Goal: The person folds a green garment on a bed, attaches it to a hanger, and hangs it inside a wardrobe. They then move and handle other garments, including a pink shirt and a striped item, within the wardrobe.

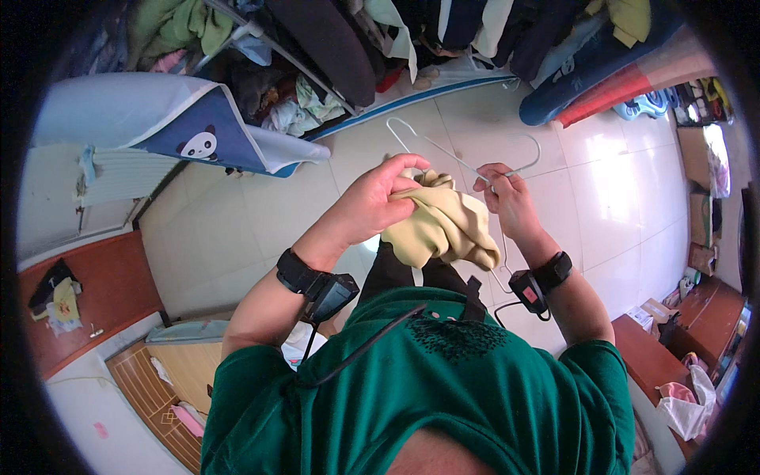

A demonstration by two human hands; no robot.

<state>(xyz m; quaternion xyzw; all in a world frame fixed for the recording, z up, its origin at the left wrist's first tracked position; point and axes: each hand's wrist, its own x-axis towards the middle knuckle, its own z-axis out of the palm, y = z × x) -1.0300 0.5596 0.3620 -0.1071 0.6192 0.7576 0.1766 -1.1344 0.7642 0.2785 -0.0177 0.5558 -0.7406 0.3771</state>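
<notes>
My left hand point(386, 199) grips a bunched yellow cloth garment point(442, 222) between thumb and fingers, in front of my legs. To its right, my right hand point(504, 193) pinches a thin pale clothes hanger point(442, 147) at its neck. The hanger's hook point(537, 148) curves above that hand, and one arm of it runs left over the tiles to a rounded end beyond my left hand. More thin pale hanger wire point(504, 255) shows below my right hand, beside the garment's lower edge. How the garment and hanger meet is partly hidden by folds.
Ahead stands a crowded clothes rack with a metal pole point(279, 50), its blue fabric cover point(222, 130) folded open and printed with a panda. A reddish-brown surface point(113, 285) holding cloths is at left. At right are a reddish-brown desk point(641, 350) and cardboard boxes point(693, 155).
</notes>
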